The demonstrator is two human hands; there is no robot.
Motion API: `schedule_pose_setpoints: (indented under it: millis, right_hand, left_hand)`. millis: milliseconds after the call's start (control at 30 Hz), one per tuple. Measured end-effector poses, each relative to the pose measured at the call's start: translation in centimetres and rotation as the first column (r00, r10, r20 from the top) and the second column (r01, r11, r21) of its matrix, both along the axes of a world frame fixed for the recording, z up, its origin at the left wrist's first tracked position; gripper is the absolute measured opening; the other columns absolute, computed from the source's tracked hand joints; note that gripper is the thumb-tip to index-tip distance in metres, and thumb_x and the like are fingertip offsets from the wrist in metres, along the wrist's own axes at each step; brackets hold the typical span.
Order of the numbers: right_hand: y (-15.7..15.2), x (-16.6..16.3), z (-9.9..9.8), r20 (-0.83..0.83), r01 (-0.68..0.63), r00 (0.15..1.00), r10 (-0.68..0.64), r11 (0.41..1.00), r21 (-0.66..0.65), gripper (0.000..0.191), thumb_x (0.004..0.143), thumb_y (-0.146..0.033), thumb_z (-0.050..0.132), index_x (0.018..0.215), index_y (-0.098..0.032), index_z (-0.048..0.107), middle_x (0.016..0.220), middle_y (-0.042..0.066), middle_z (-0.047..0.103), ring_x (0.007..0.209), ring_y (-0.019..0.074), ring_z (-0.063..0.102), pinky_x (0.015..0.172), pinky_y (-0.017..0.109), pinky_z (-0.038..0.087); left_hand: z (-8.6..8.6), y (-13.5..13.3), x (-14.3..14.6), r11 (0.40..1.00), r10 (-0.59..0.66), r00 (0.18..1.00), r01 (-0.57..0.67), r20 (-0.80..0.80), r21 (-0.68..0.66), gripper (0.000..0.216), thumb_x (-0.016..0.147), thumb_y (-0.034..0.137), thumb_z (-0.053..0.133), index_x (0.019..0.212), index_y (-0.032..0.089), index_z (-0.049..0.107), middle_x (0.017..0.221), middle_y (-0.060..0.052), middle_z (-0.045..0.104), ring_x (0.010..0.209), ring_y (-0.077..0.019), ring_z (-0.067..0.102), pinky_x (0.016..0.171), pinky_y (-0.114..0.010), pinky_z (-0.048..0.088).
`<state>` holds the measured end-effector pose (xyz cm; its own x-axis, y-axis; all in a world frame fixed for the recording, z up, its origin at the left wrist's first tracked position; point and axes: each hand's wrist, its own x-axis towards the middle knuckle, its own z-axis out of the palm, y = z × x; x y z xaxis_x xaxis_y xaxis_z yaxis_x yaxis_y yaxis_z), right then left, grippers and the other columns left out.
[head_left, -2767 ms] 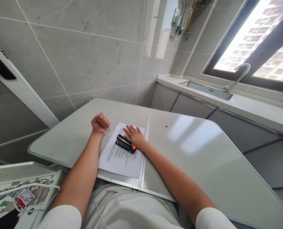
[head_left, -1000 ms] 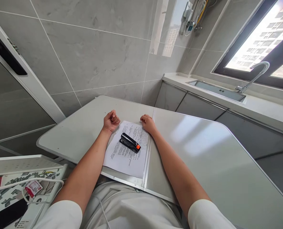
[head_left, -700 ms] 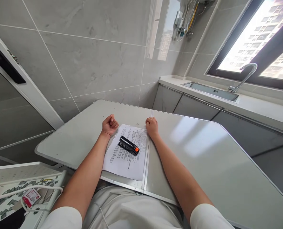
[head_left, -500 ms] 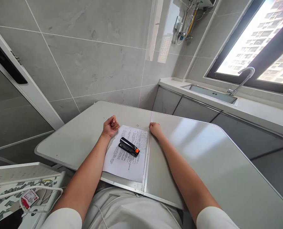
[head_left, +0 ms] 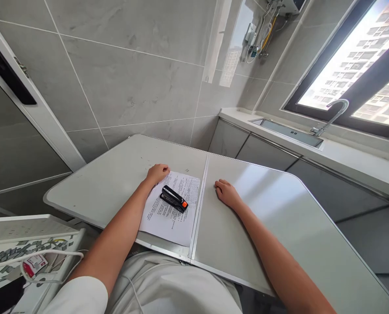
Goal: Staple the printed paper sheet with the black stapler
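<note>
A black stapler (head_left: 173,199) with an orange end lies on printed sheets of paper (head_left: 168,226) on the table. Beside the paper's far left corner rests my left hand (head_left: 158,173), palm down with its fingers curled in and nothing visible in them. My right hand (head_left: 226,192) lies on the table's right half, apart from the paper, its fingers loosely closed on nothing that shows. Small thin dark bits (head_left: 187,170) lie just beyond the paper's far edge.
The pale folding table (head_left: 266,218) has a metal seam (head_left: 199,205) right of the paper. At lower left stands a white bin (head_left: 33,237) holding cables and a red-and-white box (head_left: 34,265). A counter with a sink (head_left: 289,131) and tap (head_left: 336,111) runs along the right.
My right hand has moved right, away from the paper's edge and the seam. My left hand has turned palm down and shifted slightly right. The stapler stays on the paper.
</note>
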<state>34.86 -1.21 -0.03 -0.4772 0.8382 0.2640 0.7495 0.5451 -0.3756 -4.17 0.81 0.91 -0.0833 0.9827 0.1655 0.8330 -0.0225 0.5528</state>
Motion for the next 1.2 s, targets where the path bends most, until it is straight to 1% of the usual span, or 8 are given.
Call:
schedule_pose_setpoints:
  millis: [167,300,467,600,833,1000,1100,1200]
  right_hand:
    - [0.4,0.3,0.1,-0.049,-0.018,0.999,0.017,1.000,-0.022,0.022,0.093,-0.014,0.040,0.084,-0.022,0.058,0.086,0.005,0.060,0.081,0.0205,0.055,0.071,0.030,0.039]
    - [0.5,0.5,0.1,-0.063,-0.024,0.998,0.022,0.999,-0.021,0.022,0.093,-0.014,0.039,0.085,-0.022,0.058,0.086,0.004,0.060,0.083,0.0204,0.056,0.072,0.029,0.039]
    - [0.6,0.4,-0.1,-0.069,-0.029,0.997,0.027,0.999,-0.022,0.022,0.092,-0.012,0.040,0.084,-0.022,0.058,0.088,0.005,0.062,0.084,0.0203,0.057,0.074,0.030,0.039]
    - [0.5,0.3,-0.1,-0.079,-0.026,0.997,0.024,0.999,-0.026,0.022,0.092,-0.012,0.040,0.083,-0.022,0.057,0.087,0.005,0.061,0.084,0.0204,0.056,0.074,0.030,0.039]
    - [0.2,0.2,0.4,-0.115,0.000,0.993,-0.004,0.999,-0.032,0.022,0.092,-0.014,0.042,0.085,-0.022,0.061,0.088,0.004,0.062,0.079,0.0198,0.056,0.071,0.030,0.041]
    - [-2.1,-3.8,0.3,-0.323,0.034,0.945,-0.054,0.997,-0.069,0.024,0.089,-0.016,0.045,0.099,-0.023,0.067,0.102,0.006,0.068,0.088,0.0200,0.060,0.078,0.032,0.046]
    - [-4.5,-7.2,0.3,-0.383,-0.075,0.923,0.028,0.991,-0.109,0.014,0.091,-0.026,0.054,0.102,-0.025,0.064,0.102,0.003,0.070,0.088,0.0200,0.059,0.080,0.032,0.046]
    - [-6.4,-9.4,0.7,-0.475,-0.131,0.880,0.002,0.962,-0.238,0.012,0.097,-0.037,0.052,0.103,-0.026,0.053,0.085,-0.002,0.067,0.069,0.0163,0.052,0.068,0.029,0.042]
  left_hand:
    - [0.6,-0.4,0.1,1.000,-0.006,0.998,0.004,-0.062,-0.028,0.027,0.094,0.039,0.054,0.086,0.025,0.075,0.079,-0.002,0.072,0.075,-0.0198,0.060,0.063,-0.030,0.031]
    - [0.8,-0.6,0.5,0.998,-0.052,0.996,0.049,-0.076,-0.033,0.026,0.095,0.037,0.054,0.102,0.030,0.078,0.089,-0.001,0.076,0.084,-0.0199,0.065,0.065,-0.029,0.035]
    - [0.9,-0.9,1.0,0.994,-0.102,0.989,0.099,-0.102,-0.041,0.024,0.094,0.038,0.058,0.106,0.030,0.077,0.083,-0.001,0.072,0.077,-0.0198,0.064,0.063,-0.029,0.035]
    - [0.9,-0.9,1.3,0.990,-0.134,0.983,0.128,-0.129,-0.053,0.019,0.096,0.031,0.055,0.103,0.028,0.072,0.084,-0.001,0.071,0.079,-0.0196,0.063,0.063,-0.029,0.034]
    - [1.1,-1.0,1.3,0.987,-0.150,0.983,0.144,-0.105,-0.069,0.016,0.100,0.029,0.047,0.102,0.029,0.063,0.083,0.001,0.069,0.079,-0.0191,0.061,0.064,-0.029,0.032]
    - [1.3,-1.0,1.2,0.987,-0.147,0.986,0.141,-0.080,-0.075,0.014,0.100,0.028,0.046,0.104,0.029,0.060,0.085,0.001,0.068,0.082,-0.0193,0.060,0.065,-0.029,0.032]
    - [1.2,-1.0,1.0,0.988,-0.143,0.987,0.138,-0.067,-0.071,0.014,0.100,0.027,0.046,0.105,0.029,0.060,0.087,0.001,0.069,0.082,-0.0192,0.059,0.065,-0.029,0.032]
    - [1.2,-0.8,0.9,0.989,-0.139,0.989,0.136,-0.057,-0.056,0.014,0.099,0.027,0.048,0.105,0.029,0.060,0.087,0.001,0.068,0.082,-0.0192,0.059,0.066,-0.028,0.033]
